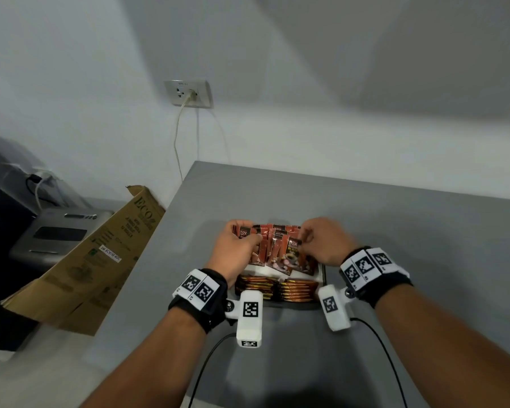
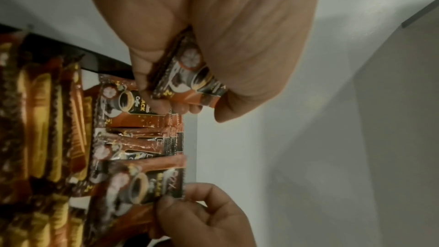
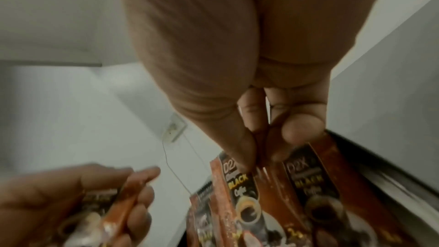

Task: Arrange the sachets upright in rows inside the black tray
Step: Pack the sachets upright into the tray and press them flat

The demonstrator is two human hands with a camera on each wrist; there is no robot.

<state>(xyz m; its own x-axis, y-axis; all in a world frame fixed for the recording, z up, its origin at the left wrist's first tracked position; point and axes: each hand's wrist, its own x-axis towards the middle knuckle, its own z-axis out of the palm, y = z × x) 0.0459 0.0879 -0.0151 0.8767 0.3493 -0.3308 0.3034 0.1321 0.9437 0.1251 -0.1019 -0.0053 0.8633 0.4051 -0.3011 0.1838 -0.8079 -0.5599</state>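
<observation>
On the grey table [image 1: 395, 231] sits the black tray [image 1: 323, 275], its far half filled with red-brown coffee sachets [image 1: 280, 248] printed "D2X BLACK Coffee", standing unevenly and leaning. Gold-and-brown sachets [image 1: 277, 288] lie packed in the near half. Left hand [image 1: 236, 251] has its fingers curled round one D2X sachet [image 2: 190, 80] at the row's left end. Right hand [image 1: 324, 242] pinches the top edge of another sachet [image 3: 240, 191] at the right. Beside the table leans a cardboard box [image 1: 100, 260] marked "ECO", with a sticker reading "SM ECH155-NDC".
</observation>
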